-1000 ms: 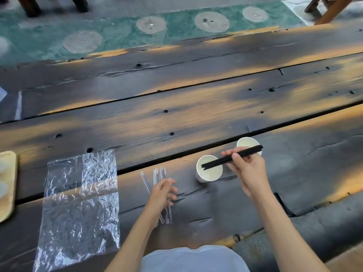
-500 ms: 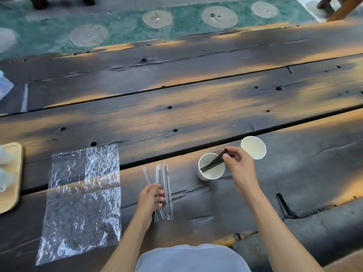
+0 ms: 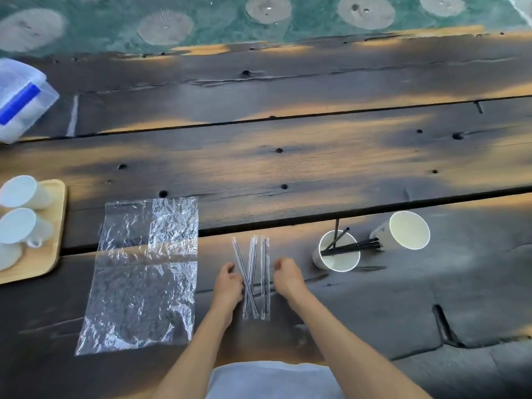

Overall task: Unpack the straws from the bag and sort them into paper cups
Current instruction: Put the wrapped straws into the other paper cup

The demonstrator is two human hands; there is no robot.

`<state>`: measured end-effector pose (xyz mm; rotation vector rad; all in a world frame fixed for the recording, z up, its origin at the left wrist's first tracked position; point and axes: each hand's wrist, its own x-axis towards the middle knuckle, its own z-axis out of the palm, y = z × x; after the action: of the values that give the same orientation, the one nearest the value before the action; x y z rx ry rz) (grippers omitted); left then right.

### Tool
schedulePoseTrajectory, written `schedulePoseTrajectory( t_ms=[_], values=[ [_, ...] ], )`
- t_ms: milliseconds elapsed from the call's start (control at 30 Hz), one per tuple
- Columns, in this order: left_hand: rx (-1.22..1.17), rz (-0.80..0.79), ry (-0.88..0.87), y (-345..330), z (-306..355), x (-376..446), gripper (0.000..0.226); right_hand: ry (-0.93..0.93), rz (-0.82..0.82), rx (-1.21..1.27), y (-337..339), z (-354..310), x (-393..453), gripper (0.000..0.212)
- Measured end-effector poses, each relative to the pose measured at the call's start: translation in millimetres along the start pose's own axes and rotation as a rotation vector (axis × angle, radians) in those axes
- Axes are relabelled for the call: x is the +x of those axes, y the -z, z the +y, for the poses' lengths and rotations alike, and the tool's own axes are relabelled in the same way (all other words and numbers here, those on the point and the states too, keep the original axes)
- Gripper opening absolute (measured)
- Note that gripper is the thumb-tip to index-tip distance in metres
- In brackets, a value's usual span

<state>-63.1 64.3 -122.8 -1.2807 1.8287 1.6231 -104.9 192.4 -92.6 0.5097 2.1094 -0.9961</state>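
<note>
I am seeing the clear plastic bag [image 3: 142, 275] lying flat and crumpled on the dark wooden table [image 3: 288, 156], with the wrapped straws [image 3: 253, 272] lying in a loose bundle just to its right. Further right, black straws [image 3: 349, 246] are leaning out of a white paper cup [image 3: 335, 262], their tips reaching toward a second paper cup [image 3: 406, 234] tilted just beside it.

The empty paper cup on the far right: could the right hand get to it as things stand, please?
Probably yes: the right hand holds nothing, and only the cup holding black straws stands between it and the empty paper cup; reaching over or around looks easy.
</note>
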Motion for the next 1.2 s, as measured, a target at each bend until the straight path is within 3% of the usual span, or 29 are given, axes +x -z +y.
schedulePoseTrajectory(
  t_ms=[133,367,600,767,833,1067,1200],
  values=[
    [-0.068,-0.103,0.034,-8.0,2.7,-0.1,0.039,-0.145,-0.153,0.412,-22.7,3.6,21.8,0.015],
    [0.256,-0.047,-0.230,-14.3,-6.1,6.0,0.035,-0.129,-0.271,0.492,-37.1,3.1,25.6,0.034],
    [0.128,-0.118,-0.298,-13.6,-9.8,2.3,0.041,0.032,-0.242,0.437,-24.9,-2.9,13.1,0.039],
    [-0.107,-0.172,-0.371,-16.3,0.1,-27.5,0.039,0.189,-0.078,0.316,-7.4,-5.1,-1.5,0.014],
    [-0.168,-0.209,-0.382,-14.3,2.2,-40.6,0.042,0.191,-0.099,0.365,1.6,-6.1,-10.7,0.012],
    [-0.241,-0.333,-0.391,-14.1,-3.5,-81.7,0.011,0.274,-0.208,0.502,36.7,6.1,-51.2,0.015],
    [-0.315,-0.507,-0.302,-19.1,2.1,-99.1,0.005,0.411,-0.140,0.632,62.6,16.7,-79.1,0.022]
  ],
)
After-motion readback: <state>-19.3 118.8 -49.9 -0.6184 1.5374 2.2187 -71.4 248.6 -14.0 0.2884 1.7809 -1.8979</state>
